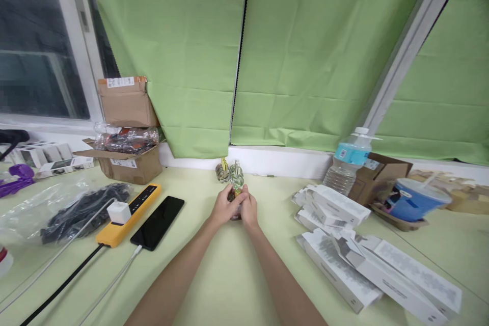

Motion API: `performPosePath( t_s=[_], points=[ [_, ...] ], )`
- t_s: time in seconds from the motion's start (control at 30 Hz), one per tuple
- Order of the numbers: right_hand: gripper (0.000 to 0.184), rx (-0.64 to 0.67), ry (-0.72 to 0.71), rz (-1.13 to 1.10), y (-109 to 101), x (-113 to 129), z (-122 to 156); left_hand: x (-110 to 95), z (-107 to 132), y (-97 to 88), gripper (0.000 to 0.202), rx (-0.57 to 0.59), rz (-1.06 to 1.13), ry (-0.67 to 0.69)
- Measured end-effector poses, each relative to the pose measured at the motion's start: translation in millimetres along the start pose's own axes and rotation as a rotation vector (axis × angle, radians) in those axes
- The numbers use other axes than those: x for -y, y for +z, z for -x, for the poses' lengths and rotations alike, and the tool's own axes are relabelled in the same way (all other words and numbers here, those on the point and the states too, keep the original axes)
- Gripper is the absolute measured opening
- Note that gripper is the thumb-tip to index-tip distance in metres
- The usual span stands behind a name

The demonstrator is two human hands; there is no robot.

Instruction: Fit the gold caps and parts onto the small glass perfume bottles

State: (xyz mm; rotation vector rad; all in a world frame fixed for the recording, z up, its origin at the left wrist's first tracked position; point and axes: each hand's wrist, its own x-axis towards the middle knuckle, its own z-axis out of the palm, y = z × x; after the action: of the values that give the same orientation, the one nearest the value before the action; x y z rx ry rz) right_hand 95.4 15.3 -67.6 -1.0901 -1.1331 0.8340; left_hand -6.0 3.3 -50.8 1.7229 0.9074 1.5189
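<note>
Centre of the pale table: left hand [225, 205] curled, fingers closed against the small dark item [236, 216]; right hand [249, 207] opposite, gripping the same item. It sits between the two, pinched inward from both sides, mostly covered by fingers. Neither hand is nearer; both touch it. Long axis unclear; what shows of it runs roughly away from the person. Just beyond the fingertips, left to right: a small yellowish bundle [222, 170], then a pale green shiny bundle [237, 175], in line with the grip. Whether the latter joins the held item is hidden.

Labels, left to right. Upper carton [126, 107]: white printed sticker along the top, too small to read. Lower carton [132, 165]: another white sticker, likewise illegible. Phone [157, 223]: dark screen, nothing showing. Bottle [346, 163]: blue wrap with a small white panel, brand not legible. White boxes [340, 265]: grey patterning and faint lines of print, unreadable. Blue cup [414, 201]: dark and white graphic, wording blurred.
</note>
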Motion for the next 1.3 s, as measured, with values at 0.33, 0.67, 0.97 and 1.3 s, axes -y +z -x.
performPosePath(
  t_s=[0.33,0.67,0.97,1.3],
  points=[
    [0.073,0.003,-0.005,0.026,-1.5,-2.7,-0.4,4.5,-0.4,-0.2,0.037,-0.005,0.011,-0.003],
    [0.071,-0.003,-0.010,0.035,-1.0,-5.1,-1.1,7.3,-1.3,-1.1,0.034,0.010,-0.002,0.022],
    [0.071,-0.009,-0.017,0.037,1.2,0.5,-0.1,2.1,-2.2,-2.3,0.036,-0.029,0.025,-0.006],
    [0.071,-0.006,0.003,0.031,1.1,2.2,-0.1,5.7,-2.5,-2.8,0.036,-0.041,-0.005,-0.030]
  ],
)
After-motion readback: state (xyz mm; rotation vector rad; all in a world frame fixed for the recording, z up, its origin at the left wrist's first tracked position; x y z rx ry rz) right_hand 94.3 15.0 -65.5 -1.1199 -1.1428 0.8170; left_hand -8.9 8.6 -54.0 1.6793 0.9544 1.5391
